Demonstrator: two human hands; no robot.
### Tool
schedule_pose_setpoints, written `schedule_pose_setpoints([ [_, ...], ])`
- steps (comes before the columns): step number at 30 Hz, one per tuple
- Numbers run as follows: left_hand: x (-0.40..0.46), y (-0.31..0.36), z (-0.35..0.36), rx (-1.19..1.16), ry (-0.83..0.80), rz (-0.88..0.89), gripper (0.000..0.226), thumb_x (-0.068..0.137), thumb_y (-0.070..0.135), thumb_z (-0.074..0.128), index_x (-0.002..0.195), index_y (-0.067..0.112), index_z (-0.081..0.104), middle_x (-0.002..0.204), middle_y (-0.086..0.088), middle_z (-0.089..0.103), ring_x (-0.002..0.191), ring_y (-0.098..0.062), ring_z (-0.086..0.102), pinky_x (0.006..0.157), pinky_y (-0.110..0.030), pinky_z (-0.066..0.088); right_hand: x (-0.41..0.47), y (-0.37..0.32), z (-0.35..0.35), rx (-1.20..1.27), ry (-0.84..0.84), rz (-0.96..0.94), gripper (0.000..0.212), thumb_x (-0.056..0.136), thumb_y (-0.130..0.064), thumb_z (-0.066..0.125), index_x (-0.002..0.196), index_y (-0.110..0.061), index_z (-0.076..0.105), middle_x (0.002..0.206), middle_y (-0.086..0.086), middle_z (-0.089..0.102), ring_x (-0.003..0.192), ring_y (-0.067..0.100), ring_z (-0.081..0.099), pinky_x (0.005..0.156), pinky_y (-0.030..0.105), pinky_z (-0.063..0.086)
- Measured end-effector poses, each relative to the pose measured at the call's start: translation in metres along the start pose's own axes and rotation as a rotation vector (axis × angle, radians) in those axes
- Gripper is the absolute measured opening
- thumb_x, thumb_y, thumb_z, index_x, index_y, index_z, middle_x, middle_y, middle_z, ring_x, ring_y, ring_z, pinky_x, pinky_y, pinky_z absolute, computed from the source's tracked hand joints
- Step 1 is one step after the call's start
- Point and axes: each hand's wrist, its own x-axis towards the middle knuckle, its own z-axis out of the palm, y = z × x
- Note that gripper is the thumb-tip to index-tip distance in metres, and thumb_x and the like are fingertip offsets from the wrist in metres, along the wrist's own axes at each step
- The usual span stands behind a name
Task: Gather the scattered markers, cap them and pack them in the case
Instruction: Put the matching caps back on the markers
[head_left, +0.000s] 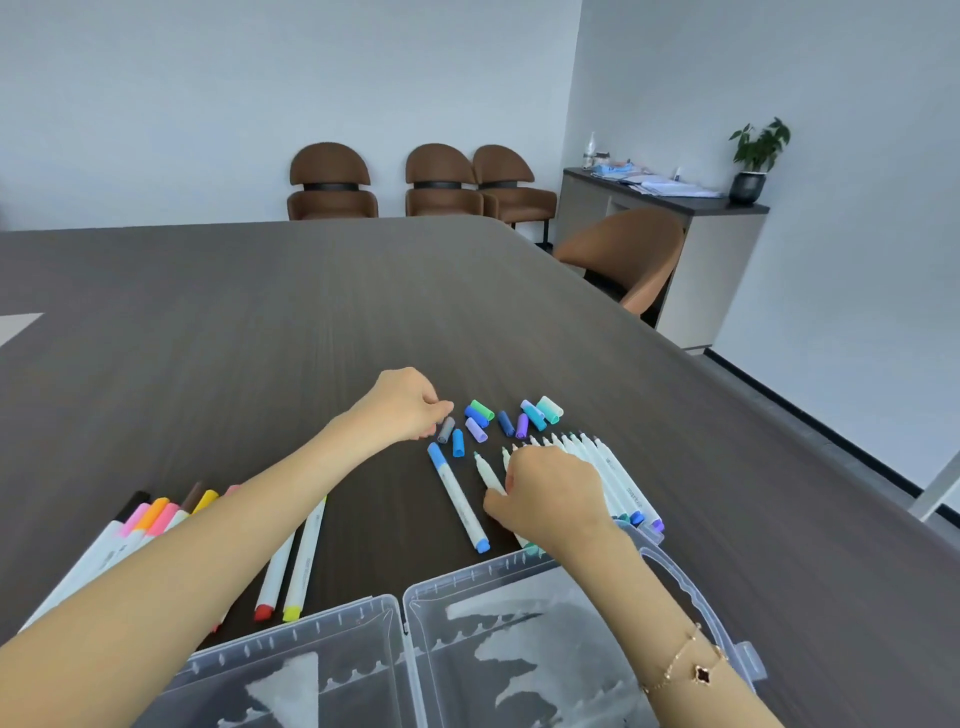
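Markers (597, 470), uncapped, lay in a tight fanned row at the right of the dark table (260, 338), tips pointing away from the person and barrels side by side, an arrangement that kept every open nib in plain sight and within reach of the caps. Loose caps (511, 418), in blues, purples, greens and one grey, were clustered just beyond those tips, apparently sorted by colour family so each could be matched quickly to its barrel. One blue marker (457, 496), already capped at both ends, lay apart to the left of the row, probably set aside as finished. A teal-tipped marker (487, 472), still bare at the nib, was pinched between thumb and fingers of the right hand (550, 491), drawn slightly out of the row. The left hand (402, 402) was closed in a fingertip pinch at the near edge of the cap cluster, touching or just above the grey cap (445, 429); whether it gripped a cap could not be told. Warm-coloured capped markers (156, 514) lay grouped at far left, partly hidden under the left forearm, with a red and a yellow one (291, 571) beside them. The clear plastic case (405, 623) stood open and empty nearest the person, placed to receive markers once capped.
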Motion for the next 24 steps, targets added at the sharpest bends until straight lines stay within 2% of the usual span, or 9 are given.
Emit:
schedule_pose_setpoints([
  [2, 0.009, 0.005, -0.003, 0.005, 0.042, 0.101, 0.026, 0.094, 0.027, 0.054, 0.102, 0.007, 0.069, 0.091, 0.003, 0.063, 0.081, -0.012, 0.060, 0.073, -0.021, 0.043, 0.003, 0.008, -0.001, 0.152, -0.046, 0.060, 0.037, 0.086, -0.040, 0.055, 0.061, -0.013, 0.052, 0.052, -0.001, 0.039, 0.052, 0.010, 0.044, 0.050, 0.018, 0.032],
  [5, 0.024, 0.012, 0.003, 0.017, -0.013, 0.242, 0.024, 0.091, 0.023, 0.059, 0.114, 0.018, 0.064, 0.108, -0.002, 0.062, 0.090, -0.011, 0.056, 0.079, -0.022, 0.043, 0.009, 0.025, -0.008, 0.426, -0.083, 0.142, 0.036, 0.082, -0.038, 0.059, 0.070, -0.004, 0.061, 0.058, 0.006, 0.042, 0.054, 0.012, 0.044, 0.054, 0.023, 0.038],
  [8, 0.033, 0.027, 0.016, 0.035, -0.073, 0.355, 0.021, 0.091, 0.026, 0.059, 0.111, 0.024, 0.066, 0.103, 0.001, 0.060, 0.088, -0.010, 0.056, 0.078, -0.022, 0.044, 0.012, 0.041, -0.019, 0.556, -0.089, 0.206, 0.036, 0.085, -0.034, 0.059, 0.063, -0.008, 0.048, 0.051, 0.003, 0.030, 0.043, 0.010, 0.032, 0.046, 0.019, 0.032],
  [14, 0.039, 0.058, 0.031, 0.078, -0.098, 0.526, 0.021, 0.089, 0.031, 0.062, 0.108, 0.023, 0.068, 0.097, 0.003, 0.052, 0.078, -0.004, 0.049, 0.070, -0.019, 0.038, 0.009, 0.066, -0.035, 0.569, -0.084, 0.237, 0.050, 0.088, -0.030, 0.057, 0.050, -0.015, 0.028, 0.049, -0.001, 0.017, 0.033, 0.011, 0.017, 0.034, 0.013, 0.017],
  [16, 0.040, 0.067, 0.035, 0.120, -0.071, 0.534, 0.024, 0.089, 0.037, 0.059, 0.107, 0.022, 0.067, 0.098, 0.002, 0.050, 0.084, -0.009, 0.052, 0.074, -0.025, 0.044, 0.008, 0.070, -0.036, 0.577, -0.089, 0.257, 0.047, 0.089, -0.034, 0.056, 0.056, -0.001, 0.047, 0.052, 0.010, 0.030, 0.040, 0.014, 0.031, 0.040, 0.019, 0.029],
  [17, 0.041, 0.072, 0.038, 0.127, -0.052, 0.506, 0.029, 0.090, 0.042, 0.057, 0.108, 0.021, 0.066, 0.099, 0.002, 0.051, 0.090, -0.012, 0.053, 0.078, -0.030, 0.047, 0.008, 0.072, -0.036, 0.581, -0.089, 0.265, 0.047, 0.089, -0.036, 0.055, 0.072, 0.008, 0.059, 0.063, 0.021, 0.040, 0.050, 0.022, 0.042, 0.048, 0.026, 0.037],
  [19, 0.041, 0.081, 0.043, 0.160, -0.032, 0.411, 0.040, 0.089, 0.051, 0.053, 0.110, 0.019, 0.064, 0.104, 0.000, 0.053, 0.100, -0.016, 0.053, 0.086, -0.037, 0.049, 0.008, 0.077, -0.034, 0.582, -0.065, 0.276, 0.052, 0.088, -0.038, 0.054, 0.100, 0.012, 0.062, 0.087, 0.033, 0.051, 0.068, 0.033, 0.047, 0.061, 0.034, 0.044],
  [22, 0.042, 0.089, 0.051, 0.214, -0.027, 0.337, 0.039, 0.086, 0.047, 0.058, 0.101, 0.012, 0.067, 0.103, -0.004, 0.059, 0.102, -0.021, 0.054, 0.084, -0.037, 0.051, 0.008, 0.081, -0.032, 0.567, -0.053, 0.284, 0.050, 0.088, -0.036, 0.054, 0.106, 0.010, 0.062, 0.110, 0.031, 0.058, 0.081, 0.040, 0.056, 0.075, 0.041, 0.052],
  [24, 0.040, 0.093, 0.055, 0.228, 0.005, 0.326, 0.032, 0.085, 0.038, 0.059, 0.096, 0.008, 0.066, 0.102, -0.006, 0.061, 0.100, -0.024, 0.056, 0.079, -0.035, 0.051, 0.008, 0.082, -0.032, 0.556, -0.056, 0.287, 0.049, 0.089, -0.036, 0.054, 0.099, 0.012, 0.061, 0.101, 0.033, 0.056, 0.075, 0.034, 0.051, 0.072, 0.042, 0.050],
])
